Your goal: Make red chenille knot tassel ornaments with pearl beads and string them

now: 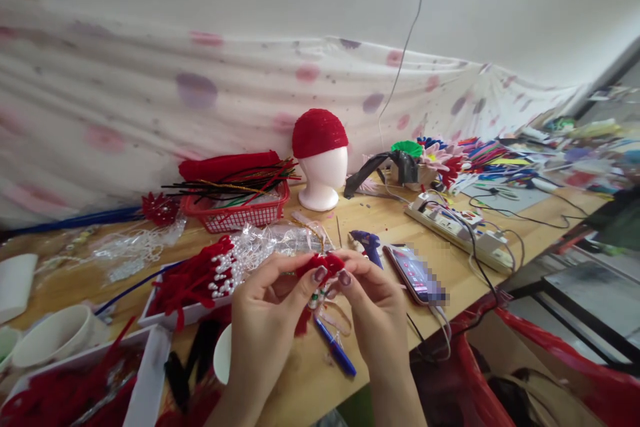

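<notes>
The small, fuzzy, deep-red piece [332, 265] is held between the left hand [273, 310] and the right hand [379, 307], above the pale wooden desk [311, 383]. Each hand is pinched on it from its own side, thumb against fingers. It looks very light and soft-surfaced, perhaps with a bendable core — easy to shape and unlikely to slip, though a hard squeeze could flatten its pile. The sides, where the thumbs press, seem the best hold. The small green and white beads [314, 299] just below it look smooth and hard — probably slippery, so a poorer grip.
</notes>
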A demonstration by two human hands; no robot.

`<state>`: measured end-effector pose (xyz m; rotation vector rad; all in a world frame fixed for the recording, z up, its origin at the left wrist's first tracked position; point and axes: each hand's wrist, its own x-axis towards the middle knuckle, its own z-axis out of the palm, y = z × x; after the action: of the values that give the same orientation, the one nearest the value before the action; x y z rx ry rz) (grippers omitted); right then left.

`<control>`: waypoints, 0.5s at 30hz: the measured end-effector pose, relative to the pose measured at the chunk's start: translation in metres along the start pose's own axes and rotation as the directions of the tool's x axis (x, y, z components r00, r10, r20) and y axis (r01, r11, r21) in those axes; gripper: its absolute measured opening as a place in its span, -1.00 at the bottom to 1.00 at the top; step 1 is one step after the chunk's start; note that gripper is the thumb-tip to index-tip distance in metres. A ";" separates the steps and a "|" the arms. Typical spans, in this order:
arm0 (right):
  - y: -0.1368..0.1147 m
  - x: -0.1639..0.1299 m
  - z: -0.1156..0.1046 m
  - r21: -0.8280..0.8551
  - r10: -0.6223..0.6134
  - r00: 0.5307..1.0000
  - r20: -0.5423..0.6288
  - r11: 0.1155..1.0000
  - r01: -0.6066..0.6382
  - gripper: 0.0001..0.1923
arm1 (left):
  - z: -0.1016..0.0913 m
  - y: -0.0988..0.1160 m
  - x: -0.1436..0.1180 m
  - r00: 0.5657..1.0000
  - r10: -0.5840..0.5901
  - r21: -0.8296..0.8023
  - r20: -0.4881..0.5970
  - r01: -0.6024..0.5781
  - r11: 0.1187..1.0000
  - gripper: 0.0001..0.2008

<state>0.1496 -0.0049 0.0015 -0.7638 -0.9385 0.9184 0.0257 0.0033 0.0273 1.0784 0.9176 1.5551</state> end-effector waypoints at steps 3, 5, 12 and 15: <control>0.002 -0.003 0.008 -0.015 0.085 0.993 -0.082 0.996 -0.086 -0.85 | -0.001 -0.001 -0.002 0.993 0.111 0.034 -0.028 -0.110 0.993 -0.90; 0.002 -0.005 0.014 -0.023 0.119 0.985 -0.127 0.992 -0.123 -0.81 | -0.003 -0.002 -0.004 0.980 0.196 0.080 -0.047 -0.191 0.978 -0.87; -0.008 -0.005 0.023 -0.031 0.109 0.992 -0.057 0.993 -0.111 -0.84 | -0.010 -0.004 -0.011 0.906 0.419 0.244 -0.057 -0.394 0.886 -0.81; -0.009 -0.006 0.027 -0.044 0.098 0.995 -0.028 0.994 -0.099 -0.84 | -0.012 -0.003 -0.012 0.867 0.495 0.295 -0.061 -0.458 0.839 -0.75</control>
<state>0.1265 -0.0105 0.0180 -0.8652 -0.9077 0.9735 0.0168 -0.0085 0.0185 1.4997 1.0258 1.9709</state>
